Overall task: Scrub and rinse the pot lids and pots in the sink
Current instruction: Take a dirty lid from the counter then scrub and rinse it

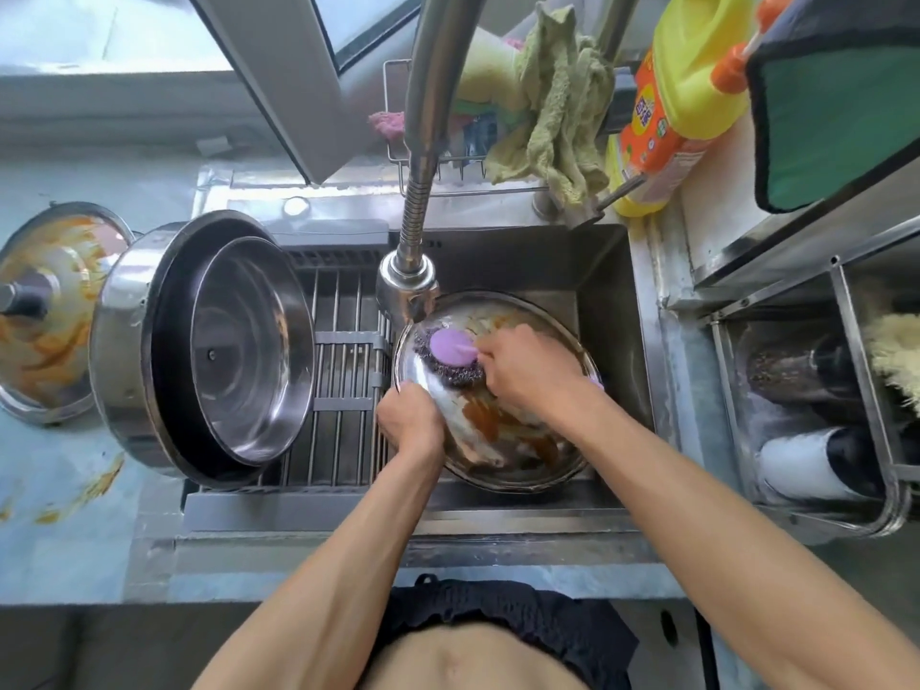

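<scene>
A round glass pot lid [517, 440] with a metal rim lies tilted in the sink [605, 311], right of the frame's centre; brown-orange sauce streaks its surface, thickest on the lower half. The left hand [410, 415] grips the lid's left rim, fingers curled over the edge. The right hand [527, 368] is closed round the handle of a scrubber [450, 358], a purple disc backed by a dark steel-wool pad, which presses on the lid's upper left part. The tap head [405, 283] hangs just above the lid's upper left edge; whether water runs cannot be told.

Left of the lid, a ribbed metal rack [343, 390] spans the sink. On its left end a large steel pot [149, 351] lies on its side, opening toward the right, with a smaller steel basin [249, 351] nested inside. At the far left, on the blue counter [64, 530], rests a second lid [45, 311], smeared orange, with a dark knob.

Count: two lids, one pot, one basin, one scrubber.

At upper centre, a green cloth [557, 122] drapes over a wire rack. At upper right stands one yellow detergent bottle [682, 97] with an orange label.
</scene>
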A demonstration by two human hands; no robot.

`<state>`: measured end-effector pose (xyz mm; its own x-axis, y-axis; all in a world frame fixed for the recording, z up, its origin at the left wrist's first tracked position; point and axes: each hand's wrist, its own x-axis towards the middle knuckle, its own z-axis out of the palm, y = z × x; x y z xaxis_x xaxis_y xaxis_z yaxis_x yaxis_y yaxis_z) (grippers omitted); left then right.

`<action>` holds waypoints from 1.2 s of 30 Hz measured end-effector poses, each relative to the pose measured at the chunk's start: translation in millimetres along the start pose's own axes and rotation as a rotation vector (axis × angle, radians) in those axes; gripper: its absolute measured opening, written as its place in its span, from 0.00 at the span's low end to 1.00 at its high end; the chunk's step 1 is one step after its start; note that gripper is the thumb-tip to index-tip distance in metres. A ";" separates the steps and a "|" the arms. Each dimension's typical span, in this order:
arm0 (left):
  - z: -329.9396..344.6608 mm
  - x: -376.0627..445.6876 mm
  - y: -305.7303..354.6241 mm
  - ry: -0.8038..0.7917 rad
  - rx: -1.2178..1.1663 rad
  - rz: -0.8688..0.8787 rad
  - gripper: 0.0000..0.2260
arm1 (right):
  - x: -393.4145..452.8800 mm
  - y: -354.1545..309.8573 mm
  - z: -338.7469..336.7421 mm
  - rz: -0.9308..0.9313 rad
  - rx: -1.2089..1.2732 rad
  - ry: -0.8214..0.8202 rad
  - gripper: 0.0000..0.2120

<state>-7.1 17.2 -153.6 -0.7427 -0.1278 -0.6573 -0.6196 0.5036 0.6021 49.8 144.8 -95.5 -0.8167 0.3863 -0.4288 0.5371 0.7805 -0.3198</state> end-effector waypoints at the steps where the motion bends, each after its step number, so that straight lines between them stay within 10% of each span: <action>1: 1.1 1.2 -0.6 -0.013 0.016 0.021 0.18 | 4.8 4.5 -5.3 0.045 -0.012 0.016 0.12; 8: 1.3 -0.5 5.6 0.005 0.098 0.253 0.27 | 6.3 -22.2 -17.0 0.060 -0.044 0.024 0.14; 36: -32.2 -1.7 12.7 -0.200 -0.055 0.241 0.22 | 20.4 0.2 -44.4 0.227 0.062 -0.090 0.10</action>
<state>-21.9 -3.7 -130.2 -0.8084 0.1630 -0.5655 -0.4486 0.4514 0.7714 23.9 174.6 -66.9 -0.6534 0.5007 -0.5678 0.7187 0.6459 -0.2574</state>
